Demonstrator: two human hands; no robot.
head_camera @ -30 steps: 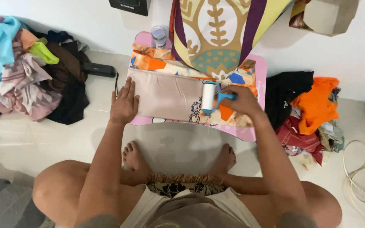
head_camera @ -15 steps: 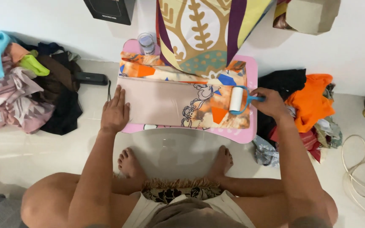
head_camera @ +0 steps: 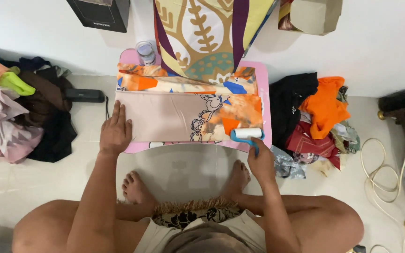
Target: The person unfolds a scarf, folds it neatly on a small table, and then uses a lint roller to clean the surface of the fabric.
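Note:
A folded cloth [head_camera: 174, 119], beige with orange and blue print, lies across a small pink table [head_camera: 264, 93]. My left hand [head_camera: 115, 130] rests flat on the cloth's left end, fingers apart. My right hand [head_camera: 261, 161] grips the blue handle of a lint roller [head_camera: 246, 134], whose white roll lies sideways on the cloth's near right corner. I sit cross-legged on the floor with my feet under the table's near edge.
A patterned cloth [head_camera: 202, 33] hangs down the wall behind the table, beside a small jar [head_camera: 146, 52]. Clothes are heaped at the left [head_camera: 19, 107] and right [head_camera: 322, 117]. A black box [head_camera: 99, 14] stands at the wall; a white cable [head_camera: 380, 173] loops at right.
My right hand has carried the lint roller from the middle of the cloth out to its right end and back to the near right corner. My left hand stays pressed on the left end.

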